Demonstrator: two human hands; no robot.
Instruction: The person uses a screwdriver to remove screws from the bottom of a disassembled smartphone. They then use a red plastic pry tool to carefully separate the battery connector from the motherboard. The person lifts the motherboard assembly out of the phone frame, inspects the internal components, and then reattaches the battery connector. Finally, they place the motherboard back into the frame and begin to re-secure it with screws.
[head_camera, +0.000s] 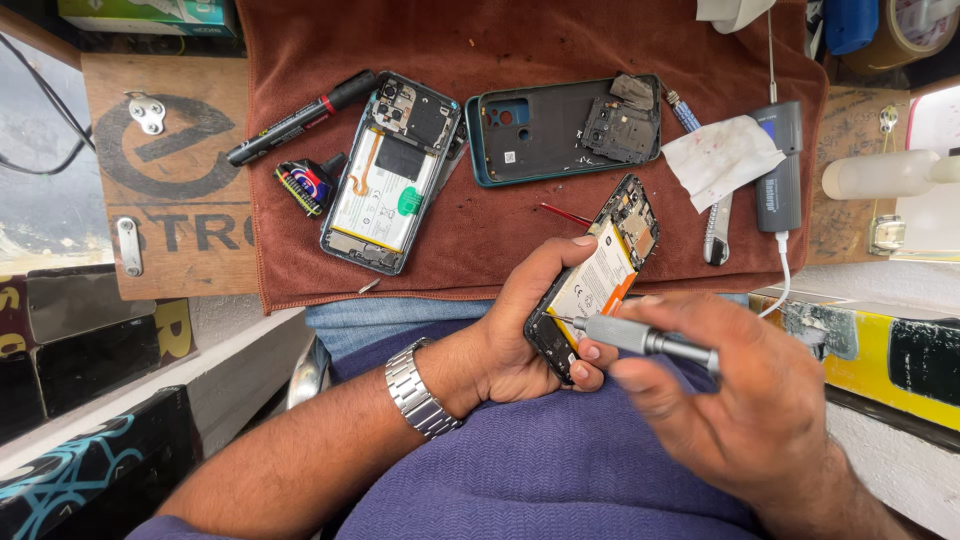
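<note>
Gripping an opened phone (598, 275) from below, the left hand (525, 335) curls closed around its lower edge, over the lap. Fingers of the right hand (735, 395) pinch a grey screwdriver (640, 338), tip touching the phone's lower part. Beyond, on the brown cloth (500, 230), lie a second opened phone (390, 175), a teal back cover (545, 130) and a black marker (300, 118).

1 head camera, looking steeply down, close

You hold a smooth metal screwdriver (640, 338) against an opened phone (598, 275) with a glossy battery. A rough brown cloth towel (500, 230) covers the worn, printed wooden counter (170, 180). Crumpled paper tissue (722, 155) lies nearby.
</note>
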